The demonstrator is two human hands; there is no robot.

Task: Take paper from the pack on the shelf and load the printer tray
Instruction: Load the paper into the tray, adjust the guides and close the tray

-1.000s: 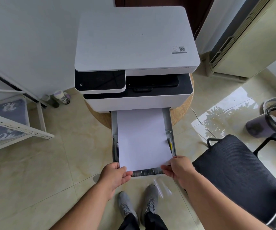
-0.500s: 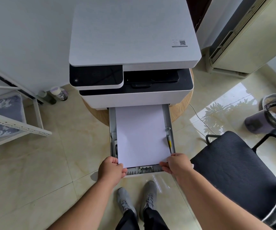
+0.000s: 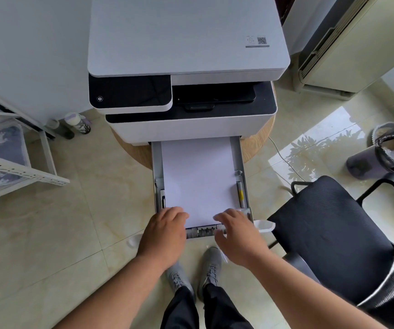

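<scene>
Paper location: the paper stack (image 3: 198,179) lies flat in the pulled-out printer tray (image 3: 156,162), between the side guides; its far end runs under the printer (image 3: 186,67) body.
Tray location: the tray projects from the base of the printer toward the person, above the tiled floor.
Left hand: the left hand (image 3: 165,233) lies palm down over the near left corner of the stack, fingers extended onto the sheets and pressing; it clasps nothing.
Right hand: the right hand (image 3: 236,236) lies palm down over the near right corner and the tray's front edge, fingers spread and relaxed; nothing is pinched.
Hand spacing: the hands are apart, one at each near corner.
Stiffness: judged thin and flexible; the stack bends if lifted by one edge.
Weight: judged light for a stack of this apparent thickness.
Surface: smooth sheets are likely to slide over one another and fan out.
Fragility: corners and edges crease easily; a bent corner may misfeed.
Hold point: both near corners, or both long edges, with even pressure.
Step in hand: judged as seating and flattening the stack; tray not yet closed.
Surroundings: a black chair (image 3: 333,233) stands to the right, a white shelf (image 3: 20,172) to the left.
</scene>
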